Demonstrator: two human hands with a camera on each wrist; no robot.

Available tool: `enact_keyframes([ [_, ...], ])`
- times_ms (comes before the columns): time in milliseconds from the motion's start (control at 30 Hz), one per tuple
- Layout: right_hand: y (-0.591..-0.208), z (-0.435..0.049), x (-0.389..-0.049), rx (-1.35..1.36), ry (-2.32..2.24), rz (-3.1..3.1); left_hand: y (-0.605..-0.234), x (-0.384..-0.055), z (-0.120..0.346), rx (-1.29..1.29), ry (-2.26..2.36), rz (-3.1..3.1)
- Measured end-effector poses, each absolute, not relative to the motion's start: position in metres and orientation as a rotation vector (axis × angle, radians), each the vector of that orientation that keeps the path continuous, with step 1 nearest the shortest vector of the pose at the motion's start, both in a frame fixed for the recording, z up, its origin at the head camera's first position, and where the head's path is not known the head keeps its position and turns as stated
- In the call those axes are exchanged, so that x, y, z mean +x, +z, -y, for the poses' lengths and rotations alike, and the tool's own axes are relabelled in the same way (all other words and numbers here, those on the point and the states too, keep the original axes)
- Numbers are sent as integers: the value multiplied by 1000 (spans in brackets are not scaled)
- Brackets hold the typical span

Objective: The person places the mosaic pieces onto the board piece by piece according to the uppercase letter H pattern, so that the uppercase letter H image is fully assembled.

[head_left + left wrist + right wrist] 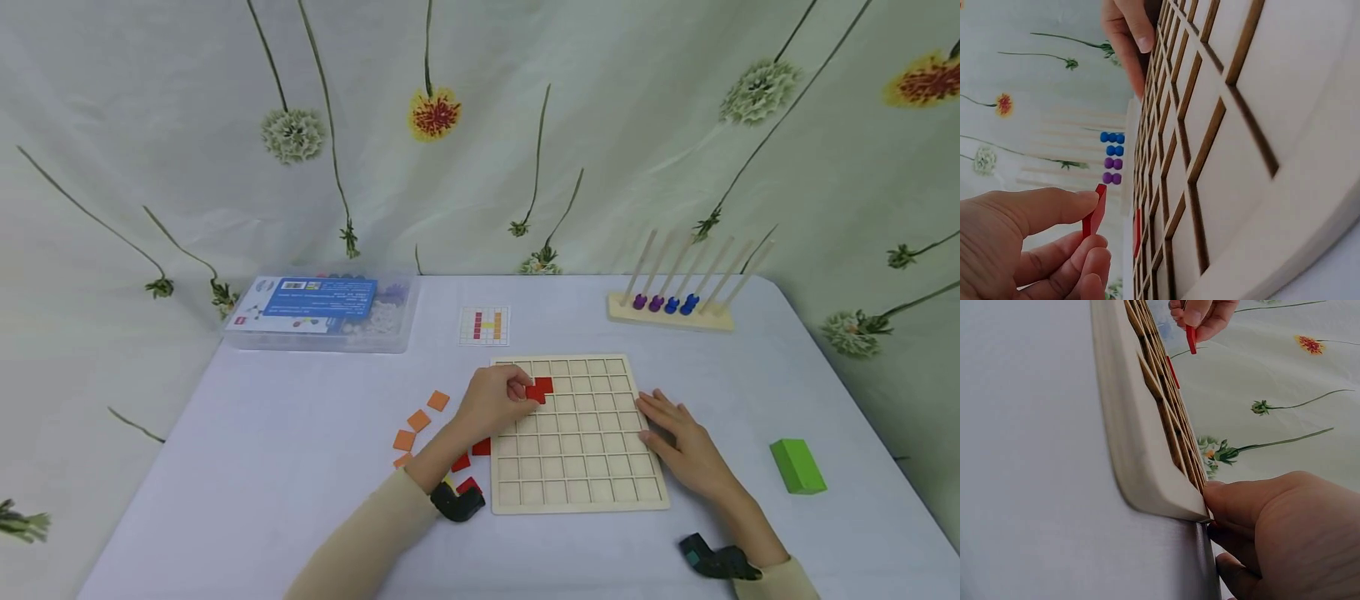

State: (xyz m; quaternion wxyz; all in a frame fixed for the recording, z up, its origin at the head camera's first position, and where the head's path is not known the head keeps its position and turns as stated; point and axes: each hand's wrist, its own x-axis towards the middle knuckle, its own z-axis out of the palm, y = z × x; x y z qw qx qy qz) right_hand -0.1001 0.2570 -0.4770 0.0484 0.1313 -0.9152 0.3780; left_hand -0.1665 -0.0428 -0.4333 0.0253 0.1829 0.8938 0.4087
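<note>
My left hand (491,398) pinches a square red tile (1100,209) between thumb and fingertips, held above the wooden grid board (581,506). In the left wrist view the tile is tilted on edge, apart from the grid. Another red tile (546,383) lies in a cell of an upper row, right beside the held one in the head view. My right hand (686,450) rests along the board's right edge, fingers extended, with the thumb touching the rim in the right wrist view.
Loose orange tiles (418,420) and red tiles (461,462) lie left of the board, partly behind my left forearm. Beyond the board are a pattern card (484,326), a clear plastic box (390,333) and a peg stand (660,315) with beads. A green block (798,467) sits at right.
</note>
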Motion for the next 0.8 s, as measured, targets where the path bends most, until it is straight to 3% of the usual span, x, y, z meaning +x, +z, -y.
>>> enact_keyframes([
  [800, -477, -256, -99, 407, 1136, 2777, -452, -174, 22, 570, 1073, -2778],
])
